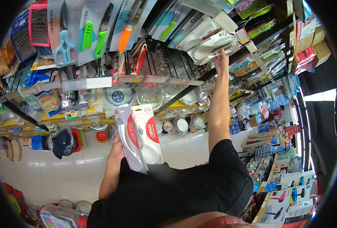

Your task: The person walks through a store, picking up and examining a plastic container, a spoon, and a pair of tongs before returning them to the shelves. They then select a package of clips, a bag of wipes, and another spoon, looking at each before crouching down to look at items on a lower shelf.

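Note:
My left hand [117,147] is closed on the edge of spoon packs at waist height. One spoon pack [129,136] is turned at an angle in front of another spoon pack [148,133]; both have white cards with red panels and a pale spoon under clear plastic. My right arm reaches up to the hanging rack, where my right hand [221,62] pinches the lower end of a packaged spoon [216,50]. More white spoon packs [199,38] hang around it. My right fingertips are partly hidden by the packaging.
Carded knives [104,30], scissors [64,45] and graters [39,26] hang at upper left. Metal hooks and a price rail [153,79] run across the rack. Bowls [119,95] fill the lower shelf. Boxed goods [290,197] line the right; a person [277,112] is far off.

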Action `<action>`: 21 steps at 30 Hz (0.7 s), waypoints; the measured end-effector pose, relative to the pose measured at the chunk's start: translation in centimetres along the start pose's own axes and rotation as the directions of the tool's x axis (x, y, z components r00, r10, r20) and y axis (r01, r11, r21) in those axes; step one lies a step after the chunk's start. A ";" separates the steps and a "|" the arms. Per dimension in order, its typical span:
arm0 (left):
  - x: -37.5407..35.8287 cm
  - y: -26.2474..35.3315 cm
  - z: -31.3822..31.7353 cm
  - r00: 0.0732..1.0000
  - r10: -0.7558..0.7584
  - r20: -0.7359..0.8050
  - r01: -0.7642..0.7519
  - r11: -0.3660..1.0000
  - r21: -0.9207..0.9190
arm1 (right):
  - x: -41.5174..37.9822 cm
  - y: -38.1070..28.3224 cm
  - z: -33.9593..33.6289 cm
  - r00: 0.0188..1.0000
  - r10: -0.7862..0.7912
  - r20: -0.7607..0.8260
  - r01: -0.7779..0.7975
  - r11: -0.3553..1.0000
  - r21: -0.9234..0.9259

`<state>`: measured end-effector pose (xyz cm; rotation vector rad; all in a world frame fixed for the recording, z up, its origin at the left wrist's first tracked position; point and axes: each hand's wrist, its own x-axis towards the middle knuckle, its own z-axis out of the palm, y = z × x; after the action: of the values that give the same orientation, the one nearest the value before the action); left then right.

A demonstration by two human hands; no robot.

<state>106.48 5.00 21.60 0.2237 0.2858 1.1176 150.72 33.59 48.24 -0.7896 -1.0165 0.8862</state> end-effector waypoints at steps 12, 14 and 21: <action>0.9 -0.4 -1.8 0.998 -0.055 0.030 0.054 0.998 0.030 | -4.9 -2.4 5.1 0.996 -0.005 0.091 -0.016 0.972 0.233; 0.9 -0.4 -1.8 0.997 -0.064 0.038 0.063 0.998 0.019 | -3.5 -2.2 4.7 0.996 -0.019 0.087 0.011 0.996 0.092; 0.9 -1.0 -2.1 0.998 -0.058 0.005 0.058 0.998 0.009 | -3.6 -3.2 5.3 0.973 -0.079 -0.218 0.077 0.997 -0.018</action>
<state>107.01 5.48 19.22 0.2252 0.2910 1.0585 145.63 29.72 51.41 -0.8302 -0.8522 0.7106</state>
